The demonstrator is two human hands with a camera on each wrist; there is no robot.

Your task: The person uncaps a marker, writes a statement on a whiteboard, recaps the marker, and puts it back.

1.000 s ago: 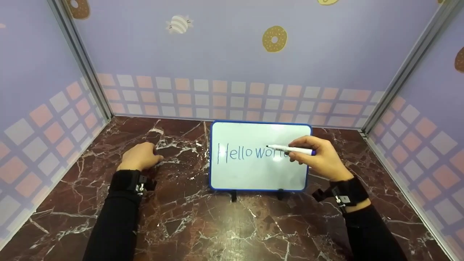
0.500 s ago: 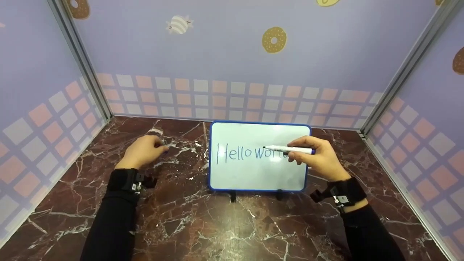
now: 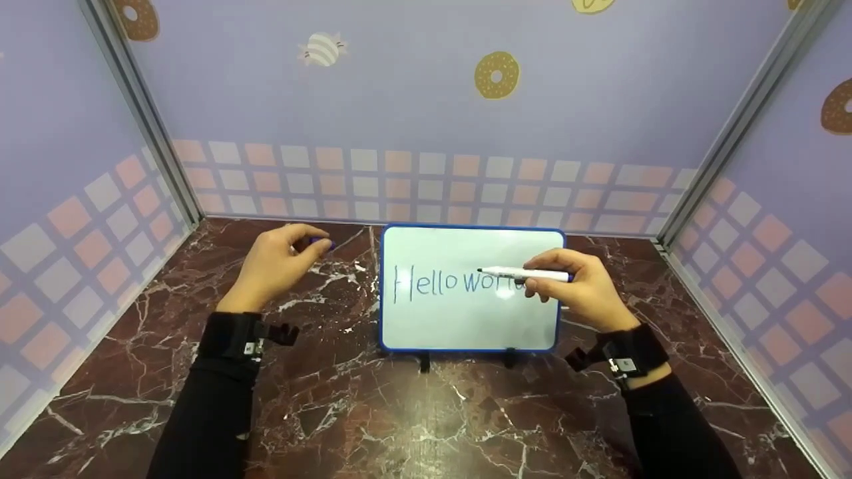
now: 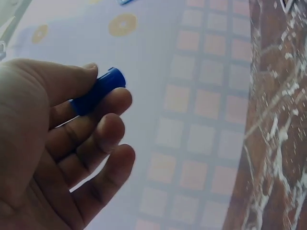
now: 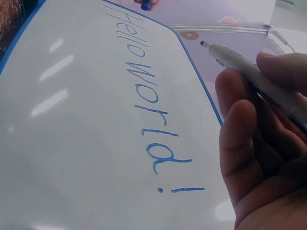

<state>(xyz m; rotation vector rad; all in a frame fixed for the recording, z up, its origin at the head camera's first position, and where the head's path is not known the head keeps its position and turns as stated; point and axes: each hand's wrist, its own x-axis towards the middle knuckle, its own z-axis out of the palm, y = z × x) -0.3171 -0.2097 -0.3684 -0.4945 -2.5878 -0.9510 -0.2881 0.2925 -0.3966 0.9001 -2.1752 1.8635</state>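
My right hand (image 3: 586,289) pinches a white marker (image 3: 532,273) between thumb and fingers. Its uncovered dark tip points left, in front of a small whiteboard (image 3: 466,326) with a blue frame. In the right wrist view the marker (image 5: 235,62) appears apart from the board, whose blue handwriting reads "Hello world!". Left of the board, my left hand (image 3: 273,263) is raised over the table and pinches a blue marker cap (image 4: 98,91) between thumb and index finger. The other fingers of that hand curl loosely beneath the cap.
Black feet (image 3: 425,362) hold the whiteboard up on a dark red marbled table (image 3: 333,412). Behind it rises a lilac wall (image 3: 399,100) with pink and grey squares. Side panels with metal corner posts (image 3: 143,113) bound the table left and right.
My left hand has lifted and moved right toward the whiteboard with the cap, which now shows at its fingertips. My right hand and the marker have hardly moved.
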